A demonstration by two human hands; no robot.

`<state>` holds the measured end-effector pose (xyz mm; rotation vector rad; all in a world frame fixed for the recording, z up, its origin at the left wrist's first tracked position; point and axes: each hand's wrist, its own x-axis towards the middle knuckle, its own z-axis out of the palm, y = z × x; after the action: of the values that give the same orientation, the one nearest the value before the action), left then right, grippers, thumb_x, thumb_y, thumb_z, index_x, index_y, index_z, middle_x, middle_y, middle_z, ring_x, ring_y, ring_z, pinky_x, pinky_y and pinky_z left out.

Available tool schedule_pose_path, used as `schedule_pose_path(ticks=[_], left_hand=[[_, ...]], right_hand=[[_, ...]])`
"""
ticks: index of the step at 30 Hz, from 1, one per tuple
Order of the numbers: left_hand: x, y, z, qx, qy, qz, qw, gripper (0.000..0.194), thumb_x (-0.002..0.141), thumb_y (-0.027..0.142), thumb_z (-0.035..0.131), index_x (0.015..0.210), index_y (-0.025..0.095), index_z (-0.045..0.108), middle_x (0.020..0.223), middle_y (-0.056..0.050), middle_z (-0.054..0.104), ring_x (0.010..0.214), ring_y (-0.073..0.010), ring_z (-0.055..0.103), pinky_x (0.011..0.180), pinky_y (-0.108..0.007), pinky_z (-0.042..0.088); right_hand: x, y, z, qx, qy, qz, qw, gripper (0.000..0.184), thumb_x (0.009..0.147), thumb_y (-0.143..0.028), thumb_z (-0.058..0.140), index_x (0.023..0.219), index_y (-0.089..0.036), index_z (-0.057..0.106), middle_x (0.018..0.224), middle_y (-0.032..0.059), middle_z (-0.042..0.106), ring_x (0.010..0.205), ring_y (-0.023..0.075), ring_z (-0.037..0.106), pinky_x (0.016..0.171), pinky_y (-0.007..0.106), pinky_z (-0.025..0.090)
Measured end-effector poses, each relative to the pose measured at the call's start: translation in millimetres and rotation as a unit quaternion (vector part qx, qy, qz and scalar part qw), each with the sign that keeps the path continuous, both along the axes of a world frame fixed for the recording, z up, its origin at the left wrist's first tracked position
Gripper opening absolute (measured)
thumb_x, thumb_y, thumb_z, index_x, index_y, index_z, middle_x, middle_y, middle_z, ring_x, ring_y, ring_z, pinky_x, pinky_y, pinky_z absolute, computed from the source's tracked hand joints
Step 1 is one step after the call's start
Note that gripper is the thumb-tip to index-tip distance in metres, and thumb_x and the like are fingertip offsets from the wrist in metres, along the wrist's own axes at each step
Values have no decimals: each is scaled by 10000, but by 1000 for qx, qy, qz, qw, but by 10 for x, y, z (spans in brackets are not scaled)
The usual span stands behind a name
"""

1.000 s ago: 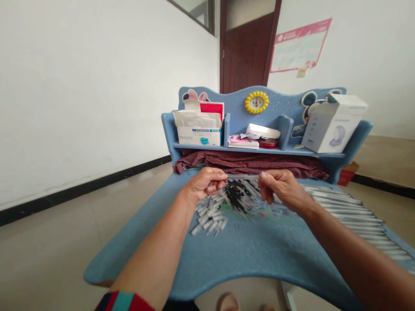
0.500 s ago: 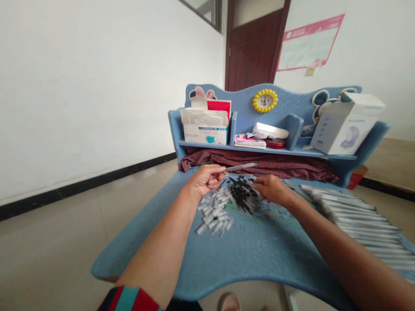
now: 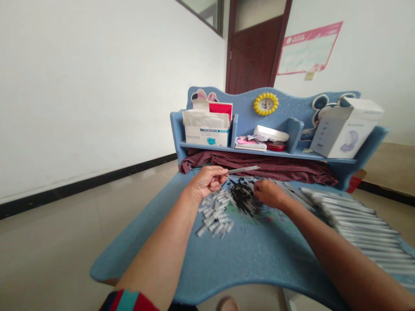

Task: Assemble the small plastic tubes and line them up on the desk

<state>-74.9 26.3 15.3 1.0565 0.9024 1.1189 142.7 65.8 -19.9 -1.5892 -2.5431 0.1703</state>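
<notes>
My left hand (image 3: 207,183) is shut on a slim grey pen barrel (image 3: 244,169), which sticks out to the right above the desk. My right hand (image 3: 269,194) is curled at the edge of a heap of thin black pen refills (image 3: 243,196), its fingertips down among them. Whether those fingers pinch a refill is hidden. Left of the heap, just under my left hand, lies a scatter of short grey-white tubes (image 3: 214,214). Long silver pen barrels (image 3: 359,224) lie side by side in a row to the right of my right hand.
The items lie on a blue children's desk (image 3: 246,263). Its back shelf (image 3: 266,153) carries a face-mask box, a yellow clock, papers and a white carton. A red plaid cloth (image 3: 259,166) lies under the shelf. Floor shows past the desk's curved front and sides.
My right hand has let go of the grey barrel and dropped to the black heap. My left hand keeps the barrel, now alone. The view has shifted slightly.
</notes>
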Motion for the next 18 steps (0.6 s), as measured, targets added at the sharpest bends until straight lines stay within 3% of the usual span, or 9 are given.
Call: schedule_pose_path(ticks=[2, 3, 5, 7, 10, 18], left_hand=[[0, 5, -3, 1, 1, -2, 1000, 176, 628, 190, 661, 582, 110, 512, 463, 20, 499, 299, 14, 263, 319, -127, 128], [0, 9, -6, 1, 3, -5, 1000, 179, 630, 194, 660, 581, 110, 510, 464, 20, 500, 298, 15, 261, 318, -127, 129], [4, 20, -16, 2, 8, -11, 1000, 186, 635, 203, 658, 576, 110, 508, 468, 18, 505, 295, 16, 260, 314, -127, 129], [10, 31, -24, 2, 15, -17, 1000, 192, 637, 212, 657, 571, 109, 508, 470, 15, 509, 294, 15, 263, 310, -127, 125], [27, 36, -30, 4, 25, -22, 999, 192, 641, 227, 657, 581, 107, 520, 476, 12, 518, 290, 15, 268, 305, -128, 125], [63, 22, -31, 28, 40, -52, 997, 196, 651, 217, 669, 593, 107, 517, 486, 24, 514, 287, 16, 276, 309, -128, 144]], right_hand=[[73, -31, 10, -44, 126, 13, 991, 187, 744, -164, 426, 783, -154, 608, 746, 74, 682, 660, 162, 640, 577, 236, 449], [109, -52, 10, -80, 216, 18, 973, 165, 736, -173, 439, 797, -152, 590, 703, 54, 670, 588, 143, 623, 526, 224, 441], [169, -100, 13, -151, 393, 21, 907, 170, 720, -209, 487, 853, -145, 570, 636, 23, 645, 480, 122, 581, 451, 217, 422], [205, -152, 31, -183, 507, 26, 842, 238, 718, -268, 532, 913, -137, 572, 609, 8, 634, 445, 116, 564, 435, 225, 428], [219, -234, 97, -195, 587, 42, 785, 285, 707, -336, 588, 902, -128, 589, 621, 24, 649, 471, 128, 589, 447, 236, 447], [242, -428, 259, -218, 684, 80, 691, 259, 725, -348, 625, 857, -194, 464, 720, 32, 691, 506, 159, 630, 428, 239, 454]])
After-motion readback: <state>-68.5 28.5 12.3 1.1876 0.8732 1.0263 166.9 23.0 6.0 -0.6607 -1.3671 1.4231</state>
